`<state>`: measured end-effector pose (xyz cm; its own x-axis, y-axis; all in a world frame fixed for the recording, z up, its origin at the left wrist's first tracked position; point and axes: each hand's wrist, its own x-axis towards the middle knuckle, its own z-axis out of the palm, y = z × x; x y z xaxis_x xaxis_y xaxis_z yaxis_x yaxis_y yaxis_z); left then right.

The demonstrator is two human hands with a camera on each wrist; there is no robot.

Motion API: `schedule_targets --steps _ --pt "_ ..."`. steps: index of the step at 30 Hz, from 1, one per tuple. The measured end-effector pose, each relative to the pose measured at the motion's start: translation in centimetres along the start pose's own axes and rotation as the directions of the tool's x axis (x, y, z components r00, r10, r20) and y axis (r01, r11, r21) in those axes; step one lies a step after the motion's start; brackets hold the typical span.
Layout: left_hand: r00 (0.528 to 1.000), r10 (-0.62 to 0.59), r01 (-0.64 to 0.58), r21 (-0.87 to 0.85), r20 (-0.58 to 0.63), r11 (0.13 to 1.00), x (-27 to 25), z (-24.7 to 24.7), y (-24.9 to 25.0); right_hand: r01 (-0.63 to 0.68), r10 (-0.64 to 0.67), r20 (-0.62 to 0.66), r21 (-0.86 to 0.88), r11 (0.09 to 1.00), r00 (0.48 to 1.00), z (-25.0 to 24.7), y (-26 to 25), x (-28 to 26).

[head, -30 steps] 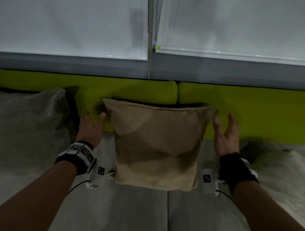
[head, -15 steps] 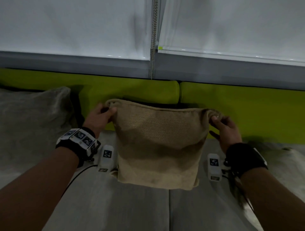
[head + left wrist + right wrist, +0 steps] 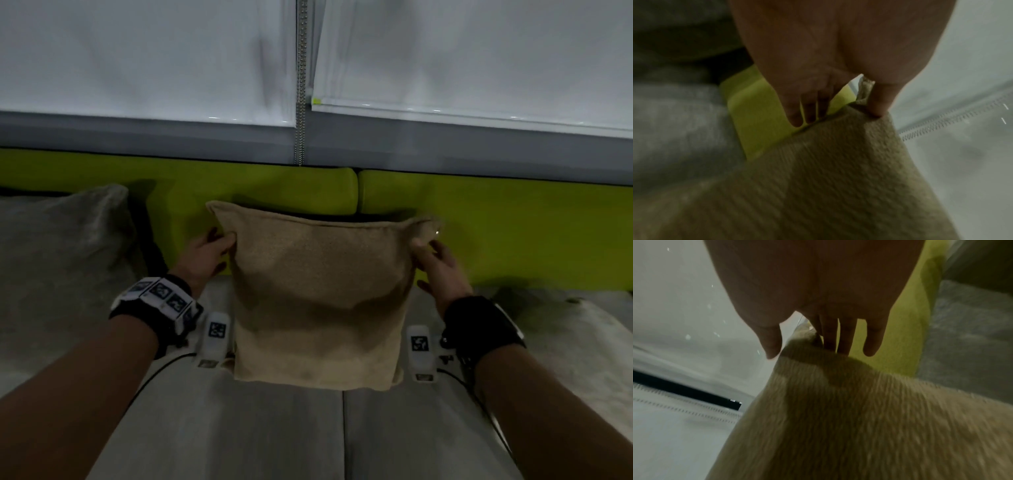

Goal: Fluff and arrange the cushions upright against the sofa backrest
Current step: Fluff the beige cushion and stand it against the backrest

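- Tan cushion (image 3: 318,301) upright on grey sofa seat (image 3: 274,431), top against green backrest (image 3: 496,233).
- L hand (image 3: 205,255) pinches its upper-left corner, thumb in front, fingers behind.
- R hand (image 3: 440,265) pinches upper-right corner likewise.
- Grey cushion (image 3: 61,246) leans at far left; another grey cushion (image 3: 561,339) lies at right.

both forearms outstretched, left hand (image 3: 205,255) and right hand (image 3: 440,265) each in a thumb-and-finger pinch
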<state>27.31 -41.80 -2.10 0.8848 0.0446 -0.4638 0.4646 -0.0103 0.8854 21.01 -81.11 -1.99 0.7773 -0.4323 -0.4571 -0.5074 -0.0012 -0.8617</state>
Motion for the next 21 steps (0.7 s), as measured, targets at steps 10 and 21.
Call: schedule_targets --steps 10,21 --pt "0.983 0.138 -0.134 0.036 -0.119 0.99 -0.5 0.0 0.6 0.114 -0.125 -0.054 -0.17 0.979 0.991 -1.4 -0.2 1.1" --pt "0.907 0.239 -0.197 0.152 -0.346 0.969 -0.1 -1.7 2.0 0.341 -0.29 -0.308 0.126 0.932 0.906 -1.2 -1.2 0.1"
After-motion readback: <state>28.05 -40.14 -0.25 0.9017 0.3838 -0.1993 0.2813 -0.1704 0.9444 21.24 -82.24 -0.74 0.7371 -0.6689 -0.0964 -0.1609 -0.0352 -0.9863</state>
